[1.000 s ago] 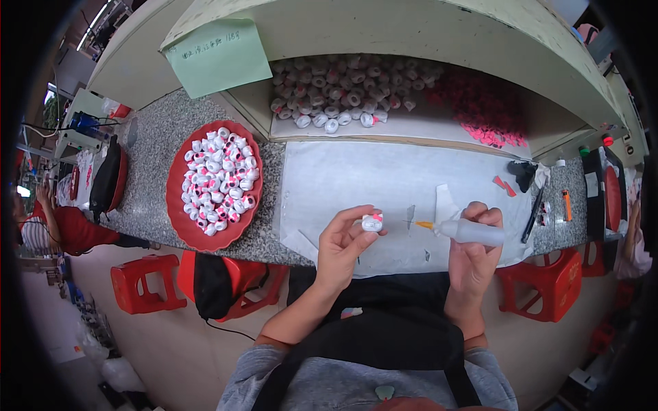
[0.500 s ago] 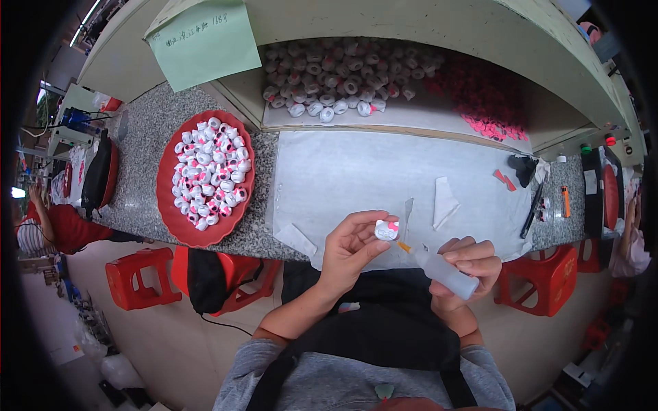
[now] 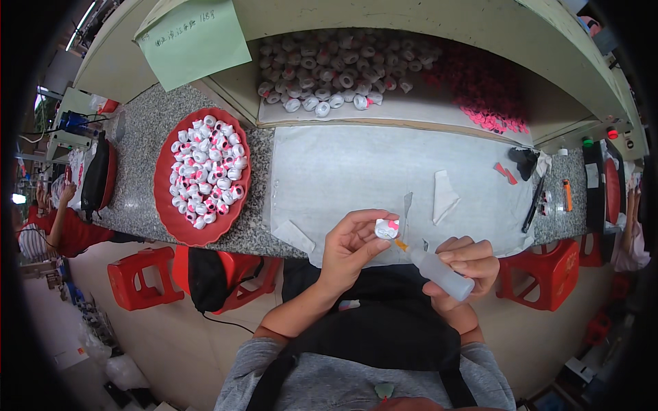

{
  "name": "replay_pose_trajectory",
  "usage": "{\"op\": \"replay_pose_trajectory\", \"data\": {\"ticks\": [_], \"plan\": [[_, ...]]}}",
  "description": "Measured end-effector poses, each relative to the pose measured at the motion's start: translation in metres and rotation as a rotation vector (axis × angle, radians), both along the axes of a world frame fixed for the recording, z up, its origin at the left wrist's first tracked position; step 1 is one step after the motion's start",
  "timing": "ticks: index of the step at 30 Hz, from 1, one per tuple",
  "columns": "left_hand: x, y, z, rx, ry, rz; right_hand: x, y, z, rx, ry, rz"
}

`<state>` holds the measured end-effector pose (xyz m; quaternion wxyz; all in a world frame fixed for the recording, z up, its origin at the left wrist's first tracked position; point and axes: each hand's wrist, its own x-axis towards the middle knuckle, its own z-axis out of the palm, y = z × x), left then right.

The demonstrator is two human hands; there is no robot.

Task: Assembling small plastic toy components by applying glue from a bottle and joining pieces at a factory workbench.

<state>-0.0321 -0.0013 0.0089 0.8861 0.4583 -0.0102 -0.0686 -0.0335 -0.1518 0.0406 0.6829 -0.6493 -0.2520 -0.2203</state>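
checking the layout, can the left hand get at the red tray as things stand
Probably yes: only a low white scrap lies between the left hand and the red tray. The hand's grip holds a white piece, though, so picking up looks awkward.

looks steeply down from head height through a wide fisheye lens; faces forward across a granite workbench [image 3: 137, 154] toward an open-fronted shelf [image 3: 411, 14]; sits near enough to frame left hand [image 3: 351, 250] and right hand [image 3: 466, 267] just below centre; takes in black apron [image 3: 377, 335] at the bottom, pale floor [image 3: 192, 349] either side.
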Motion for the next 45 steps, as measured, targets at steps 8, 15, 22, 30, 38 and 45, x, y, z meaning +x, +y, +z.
{"op": "replay_pose_trajectory", "data": {"ticks": [8, 15, 22, 30, 38, 45], "plan": [[-0.0009, 0.0000, -0.0006, 0.006, -0.004, 0.003, -0.0016, 0.0001, 0.0001, 0.000, 0.019, 0.013], [-0.0011, -0.0009, -0.0006, -0.007, 0.010, 0.001, -0.0026, -0.0010, 0.0000, -0.002, 0.020, 0.022], [-0.0021, -0.0008, 0.0000, -0.010, 0.006, -0.011, -0.0025, -0.0008, 0.0027, -0.009, 0.021, 0.021], [-0.0028, -0.0011, -0.0017, -0.010, 0.005, -0.014, -0.0026, 0.0001, 0.0017, -0.014, 0.021, 0.026], [-0.0021, -0.0013, -0.0015, -0.021, 0.021, -0.021, 0.0016, 0.0008, 0.0051, -0.061, -0.074, 0.004], [-0.0017, -0.0013, -0.0016, -0.033, 0.009, -0.042, 0.0011, -0.0003, 0.0051, -0.070, -0.077, -0.008]]}}
